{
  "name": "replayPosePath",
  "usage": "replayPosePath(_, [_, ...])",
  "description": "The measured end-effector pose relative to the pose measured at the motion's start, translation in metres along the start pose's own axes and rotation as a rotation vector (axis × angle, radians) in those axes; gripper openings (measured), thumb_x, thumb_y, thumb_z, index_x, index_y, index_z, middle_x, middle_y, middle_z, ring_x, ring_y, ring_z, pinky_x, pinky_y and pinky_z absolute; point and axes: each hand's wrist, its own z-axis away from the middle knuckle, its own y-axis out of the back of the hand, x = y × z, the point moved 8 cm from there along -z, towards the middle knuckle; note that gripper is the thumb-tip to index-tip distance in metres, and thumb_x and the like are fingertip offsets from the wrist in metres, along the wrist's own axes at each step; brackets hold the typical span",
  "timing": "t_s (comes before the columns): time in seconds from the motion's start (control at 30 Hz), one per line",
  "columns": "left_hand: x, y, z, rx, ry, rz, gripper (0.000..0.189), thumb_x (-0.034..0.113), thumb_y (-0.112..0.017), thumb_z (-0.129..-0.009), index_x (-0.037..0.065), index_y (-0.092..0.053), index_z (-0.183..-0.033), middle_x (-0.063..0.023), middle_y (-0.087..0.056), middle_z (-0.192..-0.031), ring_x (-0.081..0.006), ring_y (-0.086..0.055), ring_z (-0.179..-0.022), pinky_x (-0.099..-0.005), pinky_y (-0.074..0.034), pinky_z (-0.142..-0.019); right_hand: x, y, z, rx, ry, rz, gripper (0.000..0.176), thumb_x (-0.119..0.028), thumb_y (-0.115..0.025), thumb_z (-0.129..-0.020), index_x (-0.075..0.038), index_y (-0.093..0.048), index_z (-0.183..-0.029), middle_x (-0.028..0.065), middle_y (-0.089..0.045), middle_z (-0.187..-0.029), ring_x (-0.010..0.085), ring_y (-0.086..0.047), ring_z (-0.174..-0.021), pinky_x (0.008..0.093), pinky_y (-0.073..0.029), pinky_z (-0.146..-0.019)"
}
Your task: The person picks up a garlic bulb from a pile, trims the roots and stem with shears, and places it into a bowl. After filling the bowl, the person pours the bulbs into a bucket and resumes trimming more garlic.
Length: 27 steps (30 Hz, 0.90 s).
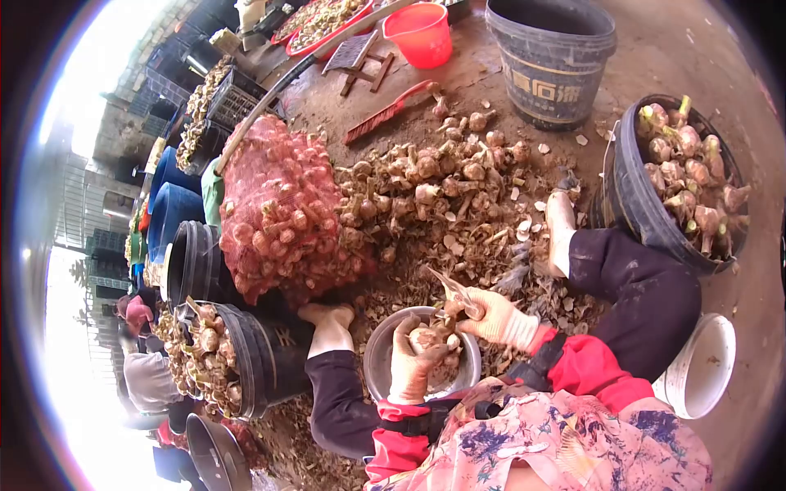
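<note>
My left hand point(412, 360), in a pale work glove, is closed around a garlic bulb point(426, 339) over a grey bowl point(373, 360) between my legs. Also gloved, my right hand point(496, 319) pinches a dry, papery garlic stalk point(455, 292) that points up and to the left. Its fingertips are close beside the bulb. More bulbs lie inside the bowl, partly hidden by my hands.
A red mesh sack point(282, 200) of garlic stands beside a loose garlic heap point(434, 180). Garlic-filled buckets stand at right point(622, 176) and left point(266, 360). A red brush point(385, 114), black bucket point(553, 74) and white bucket point(704, 368) surround me. Another person point(151, 380) sits far left.
</note>
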Motion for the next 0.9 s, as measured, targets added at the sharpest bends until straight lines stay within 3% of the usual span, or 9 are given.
replayPosePath(0.17, [0.004, -0.012, -0.005, -0.142, -0.022, 0.34, 0.043, 0.015, -0.059, -0.088, 0.005, -0.048, -0.128, -0.003, -0.058, -0.116, -0.0106, -0.055, -0.105, -0.032, -0.045, -0.094, 0.011, 0.017, 0.019, 0.058, -0.197, 0.366, 0.026, 0.0, -0.068, -0.071, -0.006, -0.065, -0.096, 0.0053, -0.064, -0.083, 0.0153, -0.061, -0.077, 0.0275, -0.05, -0.074])
replayPosePath(0.23, [-0.013, -0.002, -0.02, -0.148, -0.009, 0.285, 0.056, 0.001, -0.073, -0.077, 0.007, -0.045, -0.125, -0.0111, -0.057, -0.113, -0.027, -0.06, -0.104, -0.0387, -0.052, -0.089, 0.031, 0.015, 0.019, 0.025, -0.202, 0.649, 0.024, -0.006, -0.067, -0.071, -0.006, -0.064, -0.095, 0.0111, -0.064, -0.083, 0.0258, -0.062, -0.077, 0.0327, -0.051, -0.074])
replayPosePath(0.37, [0.019, -0.028, -0.016, -0.334, -0.13, 0.069, 0.046, 0.017, -0.065, -0.085, 0.007, -0.048, -0.126, -0.0057, -0.058, -0.103, -0.021, -0.059, -0.094, -0.0332, -0.051, -0.075, 0.031, 0.007, 0.009, -0.173, 0.007, 0.725, 0.026, -0.018, -0.065, -0.072, -0.005, -0.063, -0.094, 0.0169, -0.064, -0.086, 0.033, -0.064, -0.085, 0.0388, -0.05, -0.074])
replayPosePath(0.47, [0.068, -0.052, 0.004, -0.416, -0.059, 0.553, 0.066, 0.028, -0.077, -0.07, 0.012, -0.049, -0.127, -0.0163, -0.056, -0.12, -0.0346, -0.059, -0.1, -0.0404, -0.052, -0.082, 0.107, 0.068, 0.057, -0.132, -0.633, 0.874, 0.022, -0.011, -0.057, -0.072, -0.007, -0.067, -0.091, 0.0152, -0.066, -0.084, 0.0346, -0.065, -0.084, 0.0411, -0.052, -0.075])
replayPosePath(0.5, [0.081, -0.054, 0.006, -0.415, -0.141, 0.628, 0.068, 0.027, -0.079, -0.069, 0.013, -0.049, -0.128, -0.0174, -0.056, -0.121, -0.0358, -0.06, -0.101, -0.0409, -0.052, -0.083, 0.179, 0.093, 0.073, -0.337, -0.473, 1.147, 0.023, -0.01, -0.06, -0.071, -0.006, -0.067, -0.092, 0.0109, -0.068, -0.078, 0.0256, -0.068, -0.079, 0.0355, -0.053, -0.069])
replayPosePath(0.53, [0.061, -0.036, -0.008, -0.273, -0.014, 0.614, 0.072, 0.021, -0.083, -0.065, 0.01, -0.049, -0.128, -0.0151, -0.058, -0.118, -0.0342, -0.06, -0.103, -0.0423, -0.053, -0.084, 0.181, 0.115, 0.075, -0.127, -0.805, 1.044, 0.031, -0.011, -0.066, -0.068, -0.007, -0.069, -0.099, 0.0128, -0.07, -0.086, 0.0244, -0.068, -0.084, 0.0352, -0.053, -0.072])
replayPosePath(0.7, [-0.054, 0.063, -0.015, -0.267, 0.272, -0.64, 0.073, 0.025, -0.083, -0.067, 0.006, -0.05, -0.129, -0.0142, -0.056, -0.123, -0.0247, -0.058, -0.109, -0.0336, -0.049, -0.093, 0.18, 0.169, 0.064, 0.888, -0.612, 0.176, 0.026, 0.0, -0.072, -0.066, -0.004, -0.066, -0.091, 0.0037, -0.064, -0.073, 0.0198, -0.058, -0.058, 0.0373, -0.048, -0.051])
replayPosePath(0.83, [-0.049, 0.086, -0.096, 0.063, 0.328, -0.437, 0.064, 0.031, -0.073, -0.075, 0.001, -0.053, -0.129, -0.0202, -0.056, -0.128, -0.0322, -0.055, -0.118, -0.0376, -0.041, -0.101, 0.132, 0.13, 0.043, 0.817, -0.595, 0.119, 0.03, 0.006, -0.067, -0.069, -0.006, -0.065, -0.097, -0.0008, -0.06, -0.076, 0.0117, -0.054, -0.066, 0.0273, -0.045, -0.059])
replayPosePath(0.9, [-0.048, 0.112, -0.182, 0.182, -0.022, -0.715, 0.06, 0.025, -0.071, -0.074, 0.007, -0.054, -0.129, -0.0186, -0.058, -0.126, -0.0328, -0.055, -0.117, -0.038, -0.043, -0.099, 0.131, 0.116, 0.039, 0.73, -0.55, 0.113, 0.029, 0.005, -0.069, -0.069, -0.005, -0.065, -0.096, -0.0013, -0.059, -0.076, 0.0113, -0.054, -0.066, 0.0273, -0.045, -0.059])
